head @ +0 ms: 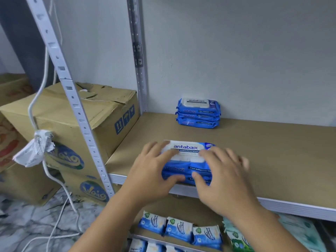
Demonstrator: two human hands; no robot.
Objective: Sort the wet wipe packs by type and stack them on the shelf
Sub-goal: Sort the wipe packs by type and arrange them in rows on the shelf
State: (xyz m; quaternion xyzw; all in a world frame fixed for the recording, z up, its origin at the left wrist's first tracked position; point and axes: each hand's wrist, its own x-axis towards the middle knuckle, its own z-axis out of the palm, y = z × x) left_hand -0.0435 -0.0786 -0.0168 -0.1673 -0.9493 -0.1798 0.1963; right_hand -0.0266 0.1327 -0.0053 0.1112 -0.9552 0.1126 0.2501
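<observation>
A small pile of blue antabax wipe packs (187,161) lies at the front edge of the brown shelf board (263,151). My left hand (151,171) grips its left end, fingers over the white lid and thumb on the front face. My right hand (221,173) grips its right end the same way. A second stack of three blue antabax packs (198,113) stands against the back wall. On the shelf below lie several smaller blue and white wipe packs (180,230) and green packs (238,239).
Slotted metal uprights (80,113) frame the shelf on the left. Beyond them stand stacked cardboard boxes (65,122), with a white cable (54,179) hanging down to the marble-patterned floor. The shelf board right of the packs shows bare brown surface.
</observation>
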